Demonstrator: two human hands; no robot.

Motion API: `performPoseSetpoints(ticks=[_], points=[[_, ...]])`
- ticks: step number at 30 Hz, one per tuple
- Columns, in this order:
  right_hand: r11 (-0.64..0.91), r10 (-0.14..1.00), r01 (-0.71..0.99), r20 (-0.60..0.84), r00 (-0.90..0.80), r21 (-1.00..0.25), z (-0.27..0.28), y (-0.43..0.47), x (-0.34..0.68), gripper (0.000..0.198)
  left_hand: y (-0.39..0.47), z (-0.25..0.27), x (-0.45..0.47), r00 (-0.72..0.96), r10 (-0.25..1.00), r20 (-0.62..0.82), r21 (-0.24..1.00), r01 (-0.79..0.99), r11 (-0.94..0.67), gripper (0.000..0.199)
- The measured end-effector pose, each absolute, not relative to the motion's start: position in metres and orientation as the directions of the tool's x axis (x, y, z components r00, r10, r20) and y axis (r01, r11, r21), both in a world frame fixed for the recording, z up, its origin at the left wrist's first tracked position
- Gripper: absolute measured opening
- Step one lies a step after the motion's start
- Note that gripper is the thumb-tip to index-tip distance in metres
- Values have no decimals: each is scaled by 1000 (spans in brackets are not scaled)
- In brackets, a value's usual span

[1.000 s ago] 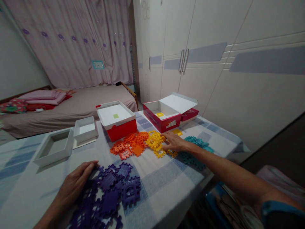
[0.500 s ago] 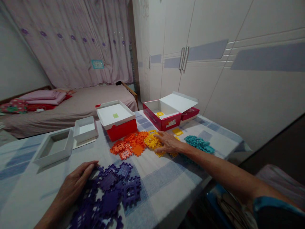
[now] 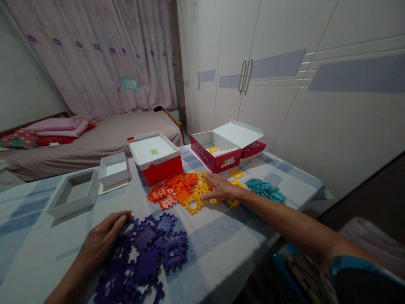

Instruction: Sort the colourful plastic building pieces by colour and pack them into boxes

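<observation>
My right hand (image 3: pixel 219 188) rests over a pile of yellow toothed plastic building pieces (image 3: pixel 194 203), its thumb and fingers apart and touching them. Some yellow pieces lie under the hand and are partly hidden. Against their left side is a heap of orange toothed pieces (image 3: pixel 172 190). A teal pile (image 3: pixel 265 190) sits to the right, beyond my forearm. Nearest me spreads a large pile of dark purple pieces (image 3: pixel 148 265). At its left edge my left hand (image 3: pixel 103 236) lies on the table with fingers stretched out, holding nothing visible.
Behind the piles stand a red box (image 3: pixel 163 169) topped by a white tray-like lid and an open magenta box (image 3: pixel 218 162) with a yellow piece inside. Two pale open trays (image 3: pixel 73 192) are at left. A checked cloth (image 3: pixel 218 249) covers the table; wardrobe doors rise behind.
The yellow pieces have spread out towards me and to the left, now meeting the orange heap. My right hand has shifted only slightly. My left hand has stayed beside the purple pile.
</observation>
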State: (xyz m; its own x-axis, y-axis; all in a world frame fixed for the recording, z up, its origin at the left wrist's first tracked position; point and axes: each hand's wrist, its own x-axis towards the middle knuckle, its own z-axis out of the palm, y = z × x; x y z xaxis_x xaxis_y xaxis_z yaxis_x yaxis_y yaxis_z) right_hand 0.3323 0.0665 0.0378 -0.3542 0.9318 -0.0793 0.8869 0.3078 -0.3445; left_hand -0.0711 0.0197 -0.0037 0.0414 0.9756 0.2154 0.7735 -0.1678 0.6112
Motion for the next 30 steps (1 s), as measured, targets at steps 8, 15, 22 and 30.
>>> performPoseSetpoints(ticks=[8, 15, 22, 30], points=[[345, 937, 889, 59, -344, -301, 29, 67, 338, 64, 17, -1, -68, 37, 980, 193, 634, 758, -154, 53], [314, 949, 720, 182, -257, -619, 29, 73, 344, 53, 17, -1, -68, 40, 979, 198, 638, 754, -159, 53], [186, 978, 320, 142, -154, -929, 36, 73, 358, 47, 17, 0, -67, 45, 974, 221, 631, 755, -178, 51], [315, 948, 191, 320, -9, -930, 96, 102, 379, 47, 17, 0, -67, 45, 974, 224, 628, 758, -179, 50]])
